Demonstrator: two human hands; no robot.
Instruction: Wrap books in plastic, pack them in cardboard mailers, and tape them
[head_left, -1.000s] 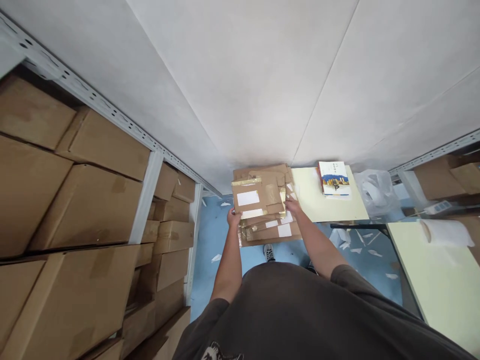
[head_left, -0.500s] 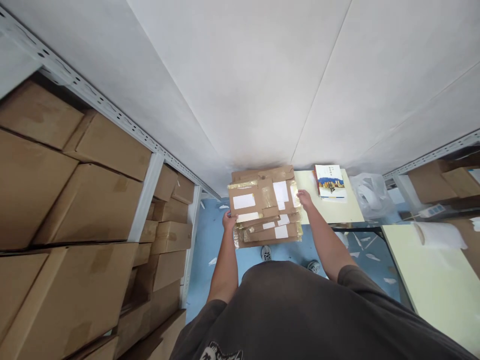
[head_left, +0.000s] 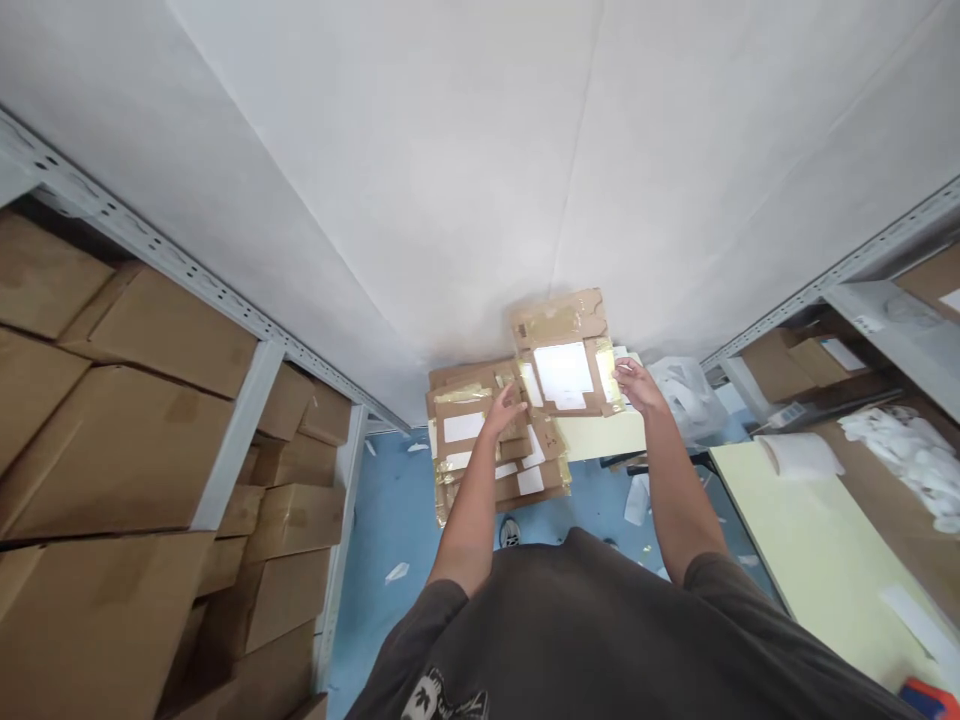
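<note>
My right hand (head_left: 636,384) pinches the right edge of a flattened cardboard box (head_left: 564,368), which is tilted up in front of the wall. White paper and glossy clear tape cover much of its face. My left hand (head_left: 505,410) has its fingers apart, just left of that piece and over a stack of flattened cardboard boxes (head_left: 459,405). Whether its fingertips touch the cardboard I cannot tell. White labels and tape show on the stacked pieces too. The held piece hides most of the books behind it.
The stack lies on a pale table (head_left: 600,436) against the white wall. A clear plastic bag (head_left: 686,400) sits right of it. Shelves of cardboard boxes (head_left: 127,440) line the left. Another pale table (head_left: 780,520) stands at right. Paper scraps (head_left: 397,573) litter the blue floor.
The flattened box has come off the stack, moving right and tilting up in my right hand. My left hand has let go of the cardboard's left side. The view has turned right.
</note>
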